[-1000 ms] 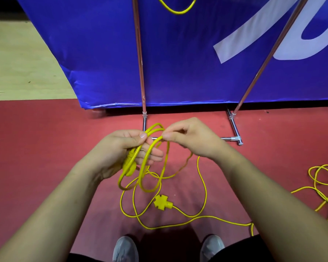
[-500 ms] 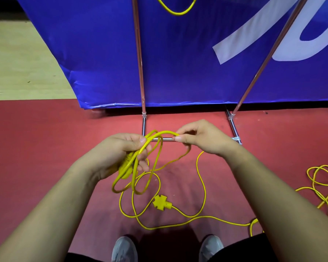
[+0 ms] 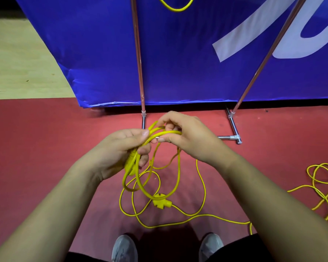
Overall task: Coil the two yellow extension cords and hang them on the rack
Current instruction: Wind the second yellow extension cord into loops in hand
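Since half a second ago: swung the right grip (image 3: 186, 137) in against the left grip (image 3: 127, 148), carrying a fresh turn of cord (image 3: 140, 184) across. Let the new loop drop lower too, down about level with the plug (image 3: 161, 202) on the floor (image 3: 45, 138).

Closed round the gathered loops with the left grip, thumb on top. Pinching the newest strand with the right grip, fingers curled, just beside the left thumb. Both held in front of the base of the rack (image 3: 138, 63).

By the look of it, one more turn about to be handed over: coiling under way, not near done. Plenty of slack left, trailing from the hanging loops across the floor, past the plug and off to the right.

Hard to make out:
- Cannot count the loops in the left grip, nor name the yellow lump under the left palm; plug or socket, perhaps.
- Lost behind the right forearm: the floor strand. Cannot say whether joined to the tangle (image 3: 322, 178) at the far right or separate from it, so cannot say whether same cord or second one.
- Cut off at the upper edge: a top loop (image 3: 175, 8) of yellow against the banner (image 3: 178, 53). Possibly a cord already hung; impossible to confirm, with the rack's upper part out of view.
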Available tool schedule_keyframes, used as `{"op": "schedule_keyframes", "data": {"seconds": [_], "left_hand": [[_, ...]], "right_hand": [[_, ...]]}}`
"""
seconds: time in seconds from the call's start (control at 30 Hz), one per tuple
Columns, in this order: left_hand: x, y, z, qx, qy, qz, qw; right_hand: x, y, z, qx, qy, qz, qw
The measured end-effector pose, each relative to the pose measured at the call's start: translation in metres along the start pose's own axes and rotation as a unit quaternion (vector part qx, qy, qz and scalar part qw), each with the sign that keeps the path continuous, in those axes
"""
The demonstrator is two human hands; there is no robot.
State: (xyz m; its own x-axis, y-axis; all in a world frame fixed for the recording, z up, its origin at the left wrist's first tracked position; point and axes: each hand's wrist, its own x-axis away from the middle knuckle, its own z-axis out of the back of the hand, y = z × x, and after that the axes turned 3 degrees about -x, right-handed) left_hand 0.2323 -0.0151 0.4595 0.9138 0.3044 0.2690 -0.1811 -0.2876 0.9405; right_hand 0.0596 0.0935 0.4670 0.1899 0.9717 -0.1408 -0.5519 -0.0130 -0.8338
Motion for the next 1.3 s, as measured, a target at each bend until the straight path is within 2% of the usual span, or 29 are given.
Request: {"op": "schedule_keyframes", "data": {"seconds": [0.13, 0.27, 0.43, 0.6, 0.67, 0.73, 0.8, 0.87, 0.93, 1.0, 1.03, 1.1, 1.17, 1.2, 1.3], "left_hand": [[0.0, 0.003, 0.0, -0.005, -0.004, 0.018, 1.0], [0.004, 0.004, 0.009, 0.061, -0.01, 0.01, 0.998], [0.007, 0.005, 0.014, 0.08, -0.025, -0.03, 0.996], [0.004, 0.011, 0.01, 0.085, 0.035, -0.081, 0.992], [0.003, 0.011, 0.012, 0.072, 0.061, -0.085, 0.992], [0.003, 0.011, 0.015, 0.049, 0.083, -0.092, 0.991], [0.002, 0.011, 0.018, 0.037, 0.114, -0.107, 0.987], [0.0, 0.012, 0.021, 0.047, 0.16, -0.113, 0.98], [-0.001, 0.015, 0.021, 0.031, 0.205, -0.117, 0.971], [-0.002, 0.015, 0.021, -0.047, 0.229, -0.127, 0.964], [-0.002, 0.014, 0.022, -0.093, 0.231, -0.127, 0.96], [-0.004, 0.01, 0.02, -0.169, 0.22, -0.112, 0.954], [-0.006, 0.004, 0.014, -0.197, 0.188, -0.075, 0.959], [-0.006, 0.002, 0.009, -0.191, 0.162, -0.05, 0.967], [-0.001, 0.002, -0.006, -0.108, 0.088, 0.004, 0.99]], "right_hand": [[-0.002, 0.019, 0.006, 0.039, 0.002, -0.007, 0.999], [-0.007, 0.067, 0.016, 0.119, 0.035, -0.059, 0.991], [-0.008, 0.113, 0.015, 0.081, 0.061, -0.141, 0.985], [-0.002, 0.14, 0.002, 0.078, 0.027, -0.228, 0.97], [0.001, 0.144, -0.004, 0.028, 0.011, -0.265, 0.964], [0.001, 0.141, -0.009, -0.105, 0.027, -0.298, 0.948], [0.001, 0.129, -0.012, -0.235, 0.038, -0.343, 0.909], [-0.001, 0.113, -0.015, -0.29, 0.05, -0.365, 0.883], [-0.005, 0.096, -0.017, -0.25, 0.064, -0.336, 0.906], [-0.007, 0.076, -0.01, -0.091, 0.021, -0.271, 0.958], [-0.006, 0.062, -0.005, -0.007, -0.039, -0.235, 0.971], [0.0, 0.032, 0.005, 0.08, -0.196, -0.191, 0.958], [0.007, 0.006, 0.011, 0.069, -0.297, -0.171, 0.937], [0.009, -0.003, 0.012, 0.035, -0.302, -0.159, 0.939], [0.005, -0.016, 0.016, -0.123, -0.203, -0.126, 0.963]]}}
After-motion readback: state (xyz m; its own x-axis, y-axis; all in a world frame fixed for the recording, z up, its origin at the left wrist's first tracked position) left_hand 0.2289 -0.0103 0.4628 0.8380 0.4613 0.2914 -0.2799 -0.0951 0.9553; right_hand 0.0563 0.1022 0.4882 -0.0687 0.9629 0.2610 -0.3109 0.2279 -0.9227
